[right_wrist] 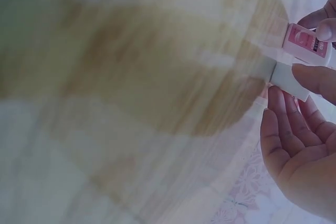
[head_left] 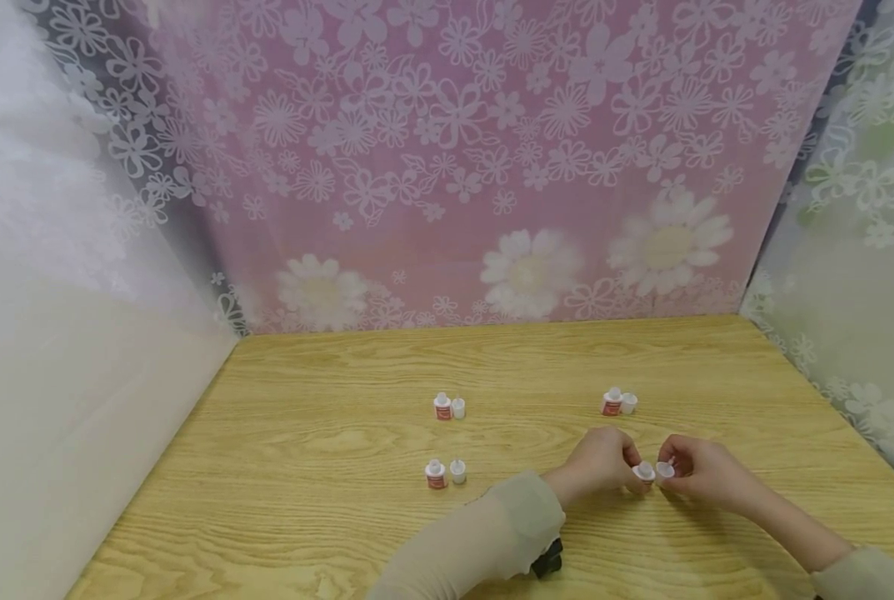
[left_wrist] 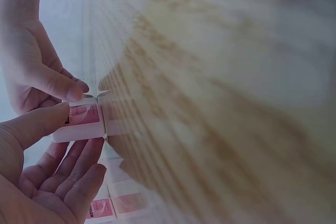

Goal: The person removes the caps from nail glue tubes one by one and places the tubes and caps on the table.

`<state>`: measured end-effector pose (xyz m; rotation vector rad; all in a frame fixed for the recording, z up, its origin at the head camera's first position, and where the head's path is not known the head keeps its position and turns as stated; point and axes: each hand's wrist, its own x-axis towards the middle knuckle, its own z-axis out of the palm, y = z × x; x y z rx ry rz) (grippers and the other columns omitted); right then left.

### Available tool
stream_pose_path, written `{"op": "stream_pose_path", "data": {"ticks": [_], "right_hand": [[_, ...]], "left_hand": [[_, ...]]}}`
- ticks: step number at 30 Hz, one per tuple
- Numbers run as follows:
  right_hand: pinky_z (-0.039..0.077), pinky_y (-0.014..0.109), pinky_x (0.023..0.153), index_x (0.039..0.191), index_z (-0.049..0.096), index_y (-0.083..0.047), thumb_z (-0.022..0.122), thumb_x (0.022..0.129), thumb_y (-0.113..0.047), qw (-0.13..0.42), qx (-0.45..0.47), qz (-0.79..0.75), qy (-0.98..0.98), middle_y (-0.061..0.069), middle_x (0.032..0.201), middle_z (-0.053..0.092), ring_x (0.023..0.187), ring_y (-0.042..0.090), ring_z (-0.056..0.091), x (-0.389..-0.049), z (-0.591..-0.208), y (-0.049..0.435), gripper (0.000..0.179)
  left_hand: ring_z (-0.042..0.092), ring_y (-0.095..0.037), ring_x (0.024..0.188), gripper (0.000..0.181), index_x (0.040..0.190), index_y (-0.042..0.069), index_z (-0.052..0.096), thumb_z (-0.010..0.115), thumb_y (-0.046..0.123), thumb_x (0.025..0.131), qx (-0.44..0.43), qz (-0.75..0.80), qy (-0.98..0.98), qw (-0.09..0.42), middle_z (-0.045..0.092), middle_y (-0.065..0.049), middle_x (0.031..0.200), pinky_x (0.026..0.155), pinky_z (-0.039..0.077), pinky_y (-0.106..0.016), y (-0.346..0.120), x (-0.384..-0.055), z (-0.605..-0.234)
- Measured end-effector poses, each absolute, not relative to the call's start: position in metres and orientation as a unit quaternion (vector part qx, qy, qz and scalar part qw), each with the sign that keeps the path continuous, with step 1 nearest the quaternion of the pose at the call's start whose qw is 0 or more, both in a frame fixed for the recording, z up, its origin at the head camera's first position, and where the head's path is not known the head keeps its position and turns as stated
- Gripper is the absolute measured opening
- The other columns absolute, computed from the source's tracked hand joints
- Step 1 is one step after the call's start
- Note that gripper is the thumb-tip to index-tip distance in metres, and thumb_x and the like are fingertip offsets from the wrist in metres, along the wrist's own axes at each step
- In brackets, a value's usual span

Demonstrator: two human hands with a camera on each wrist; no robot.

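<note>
At the right of the table, my left hand [head_left: 600,460] pinches a small white bottle [head_left: 645,472] between thumb and fingers. The bottle stands upright with its nozzle uncovered, and its red-pink label [left_wrist: 86,115] shows in the left wrist view. Just right of it, my right hand [head_left: 707,475] grips a white cap [head_left: 665,471] by its sides. That cap sits open side up with a thin stem rising from it. From the right wrist view, the cap [right_wrist: 287,81] stands low at the table surface beside the bottle [right_wrist: 306,44].
Three similar bottles stand uncapped, each beside its cap: one behind my hands [head_left: 611,403], one at the back middle [head_left: 442,408] and one at the front middle [head_left: 436,475]. Flowered sheets [head_left: 417,167] wall the wooden table [head_left: 304,500]. A black object [head_left: 547,560] shows under my left sleeve.
</note>
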<state>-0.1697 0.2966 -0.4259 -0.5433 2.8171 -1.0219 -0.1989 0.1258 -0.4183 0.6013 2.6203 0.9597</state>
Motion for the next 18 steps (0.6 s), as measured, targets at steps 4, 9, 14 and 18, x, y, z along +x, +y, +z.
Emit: {"op": "stream_pose_path", "data": {"ticks": [4,9,14,18], "right_hand": [[0.038,0.023,0.048,0.082,0.052,-0.008,0.071,0.073,-0.011,0.053,-0.177,-0.335,0.924,-0.005,0.064,0.049,0.056,0.003,0.042,-0.171,-0.427,0.296,0.021],[0.042,0.024,0.051,0.09,0.054,-0.002,0.071,0.071,-0.007,0.058,-0.187,-0.33,0.924,0.0,0.072,0.055,0.061,0.004,0.048,-0.172,-0.427,0.297,0.027],[0.047,0.026,0.058,0.111,0.045,0.008,0.065,0.07,0.003,0.065,-0.184,-0.345,0.918,0.01,0.088,0.057,0.072,0.014,0.057,-0.166,-0.42,0.302,0.045],[0.047,0.036,0.06,0.116,0.042,0.007,0.061,0.072,0.006,0.018,-0.168,-0.324,0.931,0.015,0.093,0.056,0.078,0.027,0.057,-0.156,-0.408,0.304,0.048]], "left_hand": [[0.042,-0.002,0.054,0.025,0.061,0.015,0.057,0.081,0.016,0.062,0.211,0.327,0.91,0.14,0.048,0.012,0.057,0.049,0.035,-0.015,0.125,-0.199,-0.418],[0.042,-0.002,0.054,0.024,0.062,0.015,0.058,0.081,0.016,0.062,0.216,0.321,0.911,0.14,0.048,0.012,0.057,0.05,0.035,-0.015,0.124,-0.199,-0.417],[0.044,0.0,0.058,0.02,0.072,0.015,0.063,0.08,0.021,0.064,0.233,0.303,0.913,0.14,0.051,0.013,0.064,0.053,0.036,-0.014,0.122,-0.198,-0.413],[0.048,0.004,0.068,0.025,0.09,0.016,0.066,0.074,0.03,0.071,0.27,0.273,0.915,0.122,0.057,0.015,0.079,0.058,0.037,-0.012,0.117,-0.196,-0.406]]}}
